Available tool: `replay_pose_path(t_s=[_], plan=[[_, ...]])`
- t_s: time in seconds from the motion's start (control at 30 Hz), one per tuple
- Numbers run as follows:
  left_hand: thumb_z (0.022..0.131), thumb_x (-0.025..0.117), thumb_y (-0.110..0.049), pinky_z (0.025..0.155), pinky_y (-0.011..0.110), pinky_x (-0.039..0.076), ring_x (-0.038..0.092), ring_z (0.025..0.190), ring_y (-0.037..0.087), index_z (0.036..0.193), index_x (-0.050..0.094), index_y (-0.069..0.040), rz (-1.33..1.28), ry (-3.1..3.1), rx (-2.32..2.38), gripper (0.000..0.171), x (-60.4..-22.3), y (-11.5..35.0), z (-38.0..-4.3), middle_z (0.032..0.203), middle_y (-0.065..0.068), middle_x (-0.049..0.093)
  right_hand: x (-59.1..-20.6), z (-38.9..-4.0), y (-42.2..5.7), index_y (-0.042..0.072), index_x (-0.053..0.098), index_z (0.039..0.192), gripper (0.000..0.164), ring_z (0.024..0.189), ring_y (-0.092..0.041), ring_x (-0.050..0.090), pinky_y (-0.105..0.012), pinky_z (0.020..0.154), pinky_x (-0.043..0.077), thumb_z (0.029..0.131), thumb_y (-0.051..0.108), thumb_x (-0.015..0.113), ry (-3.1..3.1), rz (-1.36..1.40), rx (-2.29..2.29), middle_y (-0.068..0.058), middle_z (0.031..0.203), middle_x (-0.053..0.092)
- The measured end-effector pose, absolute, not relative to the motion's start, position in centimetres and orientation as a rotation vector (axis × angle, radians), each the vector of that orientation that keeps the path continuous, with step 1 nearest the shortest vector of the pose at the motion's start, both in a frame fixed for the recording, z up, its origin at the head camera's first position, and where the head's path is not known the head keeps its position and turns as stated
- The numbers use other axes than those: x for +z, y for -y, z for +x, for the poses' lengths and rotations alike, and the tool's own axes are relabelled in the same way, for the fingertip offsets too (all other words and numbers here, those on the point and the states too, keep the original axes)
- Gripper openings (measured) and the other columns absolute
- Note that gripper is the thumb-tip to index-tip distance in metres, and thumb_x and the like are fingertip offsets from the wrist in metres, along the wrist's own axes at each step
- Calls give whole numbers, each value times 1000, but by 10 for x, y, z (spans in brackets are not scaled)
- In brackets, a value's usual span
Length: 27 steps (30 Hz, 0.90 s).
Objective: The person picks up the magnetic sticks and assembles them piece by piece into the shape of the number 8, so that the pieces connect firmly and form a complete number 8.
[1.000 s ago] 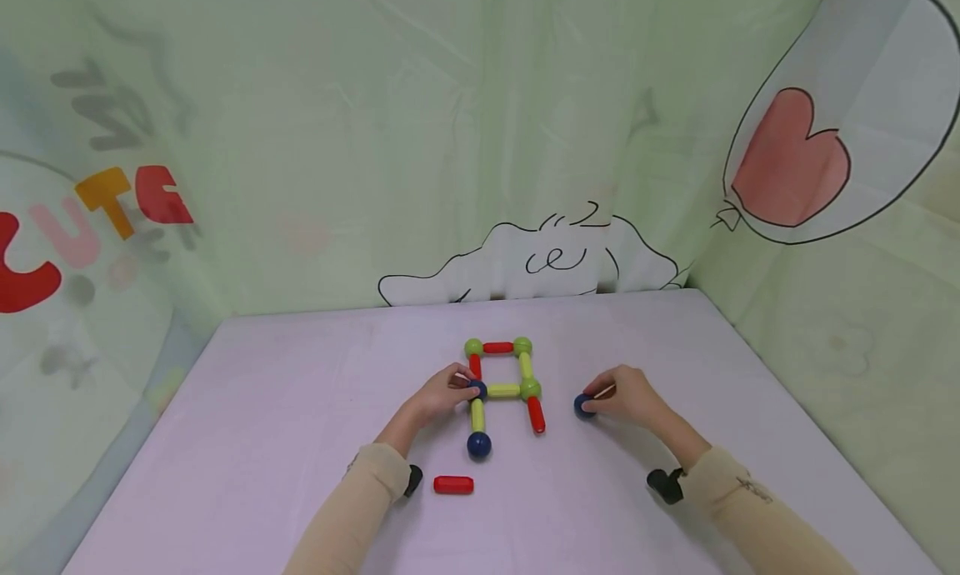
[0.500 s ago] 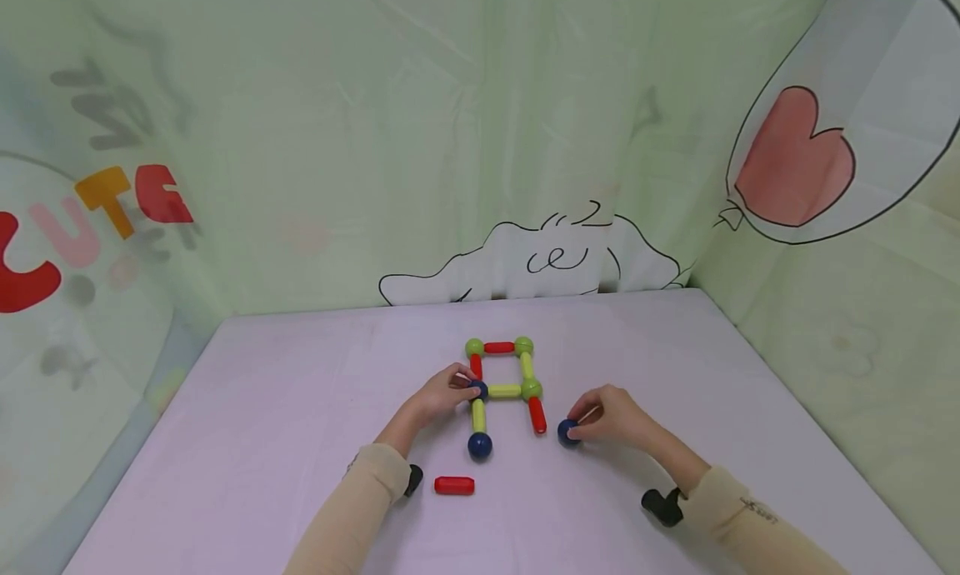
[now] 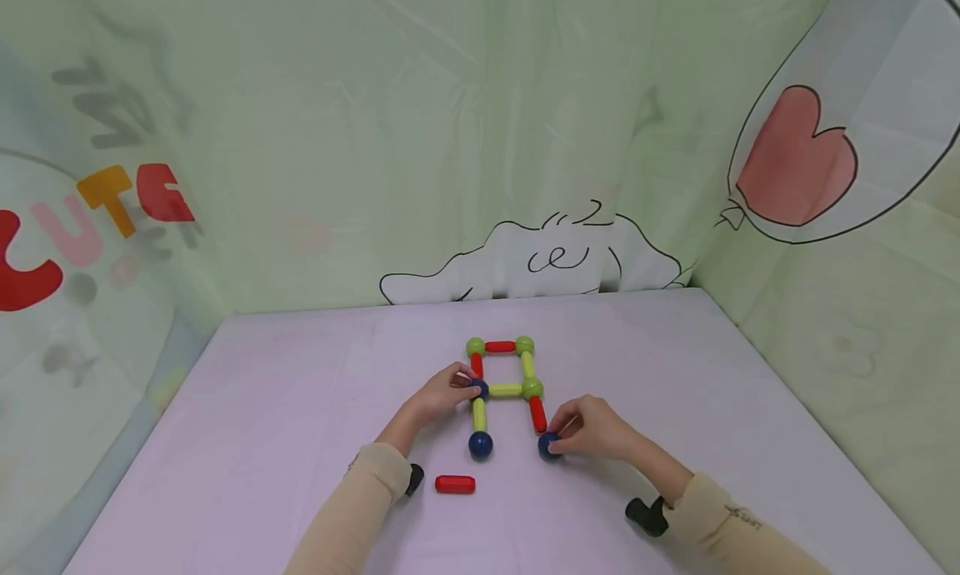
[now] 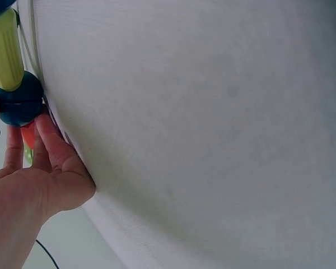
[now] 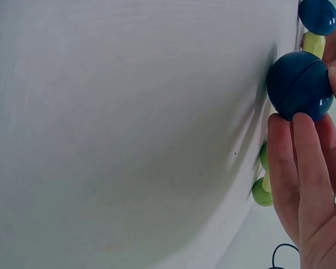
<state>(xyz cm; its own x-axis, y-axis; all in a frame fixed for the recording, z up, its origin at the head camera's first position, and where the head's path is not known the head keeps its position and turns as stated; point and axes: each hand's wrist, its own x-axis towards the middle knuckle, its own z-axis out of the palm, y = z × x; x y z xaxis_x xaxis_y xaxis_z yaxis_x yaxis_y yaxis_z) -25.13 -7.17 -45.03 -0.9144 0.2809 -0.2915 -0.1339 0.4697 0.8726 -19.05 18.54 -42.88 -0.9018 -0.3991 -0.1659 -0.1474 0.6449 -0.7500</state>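
Balls and rods are joined into a square frame with two legs toward the front. My left hand pinches the blue ball at the square's front left corner. From that ball a yellow-green rod runs forward to another blue ball. My right hand holds a third blue ball between thumb and fingertips, right at the front end of the red rod. That rod extends from the green ball at the front right corner.
A loose red rod lies in front of the frame, near the left sleeve. The pale tabletop ends at a printed curtain behind and at both sides.
My right hand has moved left and toward the front edge with the blue ball, up to the red rod's end. My left hand stays on its ball.
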Motion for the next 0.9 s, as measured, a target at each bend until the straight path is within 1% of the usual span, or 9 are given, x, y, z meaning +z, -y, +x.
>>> replay_pose_path(t_s=[0.3,0.6,0.9], plan=[[89,60,-20,81,36,45,52,97,24,110,50,-9,127,-2324,1440,26,-448,71,-250,113,12,54,-430,-190,-178,6,65,84,19,70,-13,55,-25,63,51,70,9,78,-2587,-390,-1110,0,78,59],[89,60,-20,83,37,45,52,99,25,109,50,-9,124,-2322,1437,25,-449,71,-250,114,12,53,-427,-188,-176,4,64,82,18,68,-14,54,-25,61,50,71,8,77,-2589,-428,-1125,-1,76,59],[89,60,-19,78,35,46,52,97,24,107,50,-9,130,-2340,1449,23,-449,70,-250,110,12,54,-429,-187,-173,5,64,81,18,66,-13,53,-23,60,49,70,8,78,-2612,-375,-1120,-1,75,58]])
